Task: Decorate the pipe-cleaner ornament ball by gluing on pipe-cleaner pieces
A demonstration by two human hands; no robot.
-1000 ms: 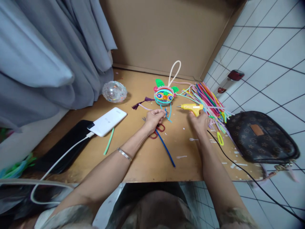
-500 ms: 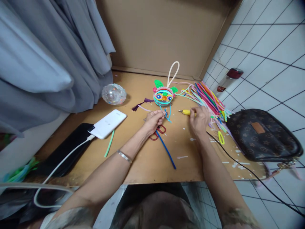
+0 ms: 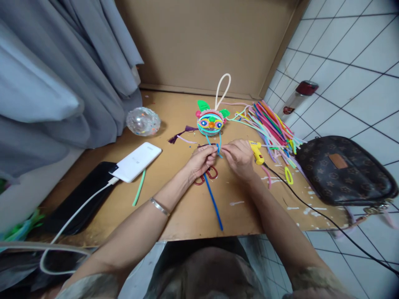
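Observation:
My left hand (image 3: pixel 203 160) pinches a small dark blue piece (image 3: pixel 217 148) between thumb and fingertips. Close by on the right, my right hand (image 3: pixel 239 155) has its fingers pressed together near that piece; what they hold, if anything, is too small to make out. A yellow glue gun (image 3: pixel 257 153) lies just right of my right hand. Beyond the hands sits a colourful animal-faced ornament (image 3: pixel 211 123) with green ears, a white loop and light blue strips hanging down. Red-handled scissors (image 3: pixel 212 172) lie partly under my left hand, beside a long blue strip (image 3: pixel 214 203).
At the right are a bundle of coloured strips (image 3: pixel 272 124), a brown patterned bag (image 3: pixel 349 170) and a bottle (image 3: pixel 299 97). A clear ball (image 3: pixel 143 121), white power bank (image 3: pixel 137 162), black phone (image 3: pixel 84 197) and green strip (image 3: pixel 139 187) lie left. A black cord crosses the right side.
My right hand has let go of the yellow glue gun and moved left to my left hand's fingertips. The glue gun now lies turned on the table. The whole view has shifted slightly.

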